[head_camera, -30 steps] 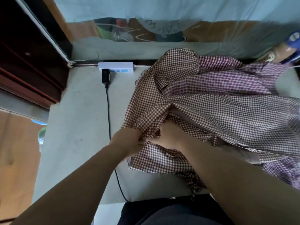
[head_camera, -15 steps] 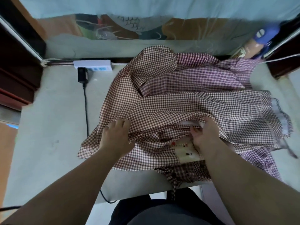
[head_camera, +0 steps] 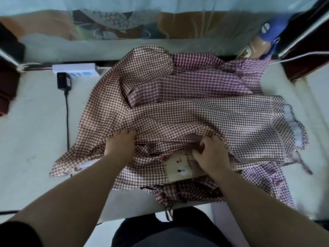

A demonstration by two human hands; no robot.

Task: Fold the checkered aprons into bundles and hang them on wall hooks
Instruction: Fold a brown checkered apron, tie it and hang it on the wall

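Pale surface (head_camera: 35,122) is carrying a heap of checkered aprons (head_camera: 195,111), which is spreading ahead of and around both hands. Left hand (head_camera: 121,147) is lying flat on the brown cloth, fingers straight, tips meeting a fold. Right hand (head_camera: 211,155) is curling its fingers, pinching a cloth edge. Bear patch (head_camera: 179,169) is sitting between the hands, touching the right one. Power strip (head_camera: 76,69) is lying well ahead and left of the left hand, with a plug (head_camera: 63,81) beside it.
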